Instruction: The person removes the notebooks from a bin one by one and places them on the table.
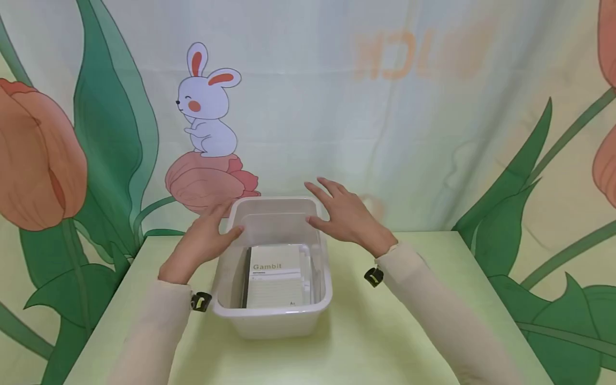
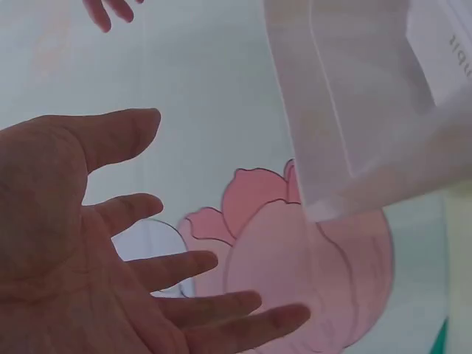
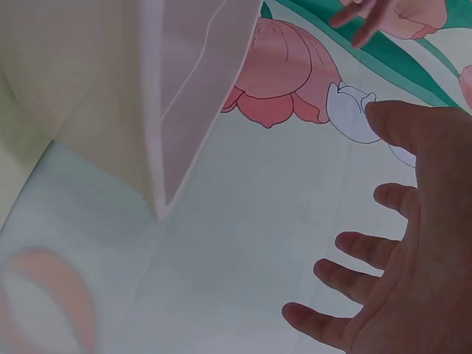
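Note:
A white plastic bin (image 1: 276, 323) stands on the table, and a notebook (image 1: 276, 291) with "Gambit" on its cover lies inside, with other flat items partly hidden beside it. My left hand (image 1: 204, 240) hovers by the bin's left side, its fingers spread and apart from the rim in the left wrist view. On the opposite side, my right hand (image 1: 344, 214) is raised near the far right corner, fingers stretched out. In the right wrist view, a gap shows between the right hand (image 3: 391, 258) and the bin (image 3: 151, 110). Both hands hold nothing.
The pale green table (image 1: 385, 331) reaches back to a curtain (image 1: 308, 107) printed with tulips and a white rabbit (image 1: 209, 107). A dark wrist band piece (image 1: 200, 301) sits at the left cuff, another band piece (image 1: 374, 276) at the right.

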Demonstrator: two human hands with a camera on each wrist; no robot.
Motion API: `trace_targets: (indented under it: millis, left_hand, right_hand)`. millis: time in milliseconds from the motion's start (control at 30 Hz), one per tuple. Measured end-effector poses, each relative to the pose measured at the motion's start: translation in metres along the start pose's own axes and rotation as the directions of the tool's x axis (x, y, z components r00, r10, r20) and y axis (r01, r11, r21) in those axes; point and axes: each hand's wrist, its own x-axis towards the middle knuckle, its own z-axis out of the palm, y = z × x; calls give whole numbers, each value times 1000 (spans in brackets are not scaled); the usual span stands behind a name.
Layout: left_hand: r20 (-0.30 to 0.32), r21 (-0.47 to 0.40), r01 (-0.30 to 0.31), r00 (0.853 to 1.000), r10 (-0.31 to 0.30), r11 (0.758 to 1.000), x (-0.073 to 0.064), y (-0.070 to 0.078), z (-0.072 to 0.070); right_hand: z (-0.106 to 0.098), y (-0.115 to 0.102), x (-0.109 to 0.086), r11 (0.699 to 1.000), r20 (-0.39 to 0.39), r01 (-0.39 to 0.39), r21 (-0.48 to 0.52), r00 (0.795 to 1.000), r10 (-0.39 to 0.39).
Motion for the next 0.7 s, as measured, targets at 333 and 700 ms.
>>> trace_targets:
  millis: [333,700]
  left_hand:
    - [189,-301,167,975,-113,939,-15,-40,7]
    - [234,-494,250,961,-149,833,-31,-59,24]
  right_hand:
    - [0,-25,21,1000,51,6,26,999,-7]
    - [23,-38,44,998,129,-34,53,991,26]
